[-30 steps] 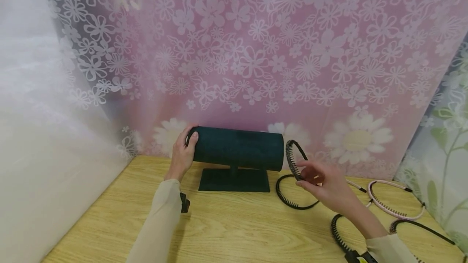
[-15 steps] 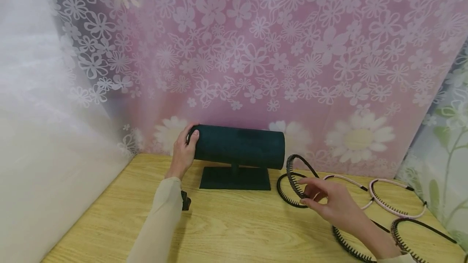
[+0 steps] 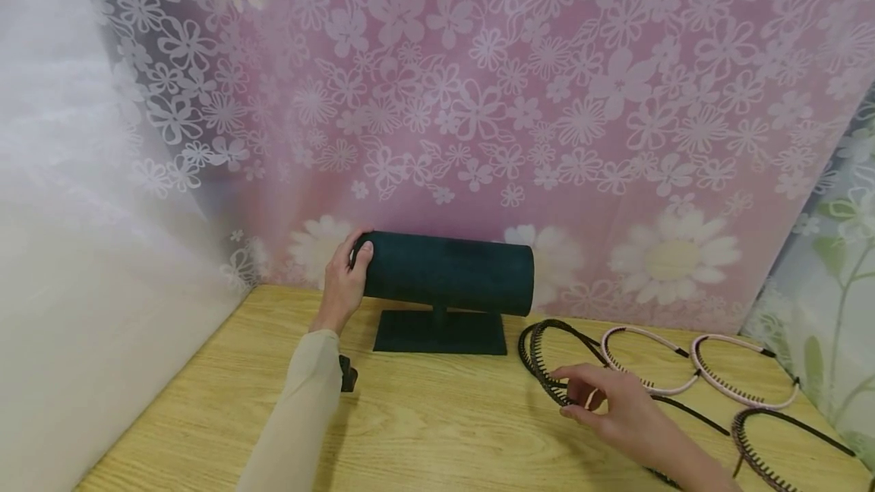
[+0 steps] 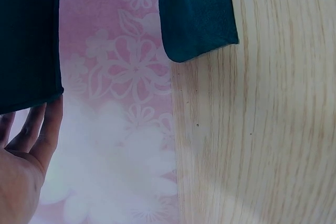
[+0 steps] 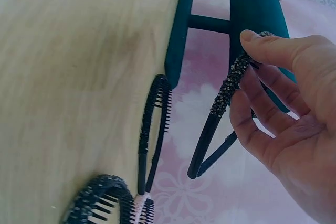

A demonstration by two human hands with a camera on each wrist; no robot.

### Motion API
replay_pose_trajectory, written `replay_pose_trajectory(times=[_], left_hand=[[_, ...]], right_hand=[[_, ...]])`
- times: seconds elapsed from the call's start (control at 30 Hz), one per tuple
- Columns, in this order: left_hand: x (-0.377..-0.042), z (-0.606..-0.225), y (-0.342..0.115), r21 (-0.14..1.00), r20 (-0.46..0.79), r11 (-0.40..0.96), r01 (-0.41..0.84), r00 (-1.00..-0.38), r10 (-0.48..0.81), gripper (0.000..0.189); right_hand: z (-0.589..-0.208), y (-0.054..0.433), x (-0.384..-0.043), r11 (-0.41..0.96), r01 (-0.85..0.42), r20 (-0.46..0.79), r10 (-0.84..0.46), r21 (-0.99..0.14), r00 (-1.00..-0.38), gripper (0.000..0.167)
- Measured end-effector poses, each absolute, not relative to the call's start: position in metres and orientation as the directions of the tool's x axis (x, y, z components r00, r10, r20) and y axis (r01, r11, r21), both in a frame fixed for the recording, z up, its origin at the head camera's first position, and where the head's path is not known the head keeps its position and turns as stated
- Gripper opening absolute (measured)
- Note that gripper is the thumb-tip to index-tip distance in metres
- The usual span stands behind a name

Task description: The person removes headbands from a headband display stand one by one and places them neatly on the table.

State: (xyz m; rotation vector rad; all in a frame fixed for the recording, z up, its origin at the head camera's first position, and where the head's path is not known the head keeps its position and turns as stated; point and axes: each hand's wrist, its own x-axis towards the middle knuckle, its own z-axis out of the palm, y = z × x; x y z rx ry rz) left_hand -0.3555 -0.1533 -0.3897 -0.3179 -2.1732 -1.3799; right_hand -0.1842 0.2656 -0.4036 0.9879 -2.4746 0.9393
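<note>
My left hand [image 3: 339, 287] grips the left end of a dark green cylindrical display stand [image 3: 447, 272], thumb on the front and fingers behind. The stand's flat base [image 3: 410, 334] sits on the table. In the left wrist view, fingers [image 4: 48, 129] show at the rim of the cylinder [image 4: 29, 40]. My right hand [image 3: 622, 405] pinches a black toothed headband [image 3: 536, 355] between thumb and fingertips, right of the stand. Dark glittering beads cover part of this headband [image 5: 227, 90] in the right wrist view, where it appears above the table. Another black headband [image 3: 523, 348] lies behind it.
Two pink headbands [image 3: 607, 351] lie at the right back of the wooden table [image 3: 437, 424]. A dark headband [image 3: 741, 439] lies nearer the right edge, and another black one [image 3: 697, 412] is partly covered by my right forearm. Pink flowered cloth [image 3: 437, 97] hangs behind.
My right hand has moved down and slightly right with the held headband, from beside the cylinder's end to lower over the table. My left hand has stayed on the stand.
</note>
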Motion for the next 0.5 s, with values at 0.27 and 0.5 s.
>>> replay_pose_trajectory(times=[0.27, 0.5], left_hand=[[-0.356, -0.39, -0.153, 0.759, 0.564, 0.446, 0.474, -0.821, -0.087, 0.051], [-0.358, -0.392, -0.154, 0.754, 0.567, 0.454, 0.474, -0.82, -0.085, 0.05]], right_hand=[[-0.415, 0.264, -0.183, 0.497, -0.711, 0.407, -0.591, -0.497, -0.697, 0.042], [-0.422, 0.26, -0.181, 0.43, -0.724, 0.352, -0.666, -0.54, -0.658, 0.039]])
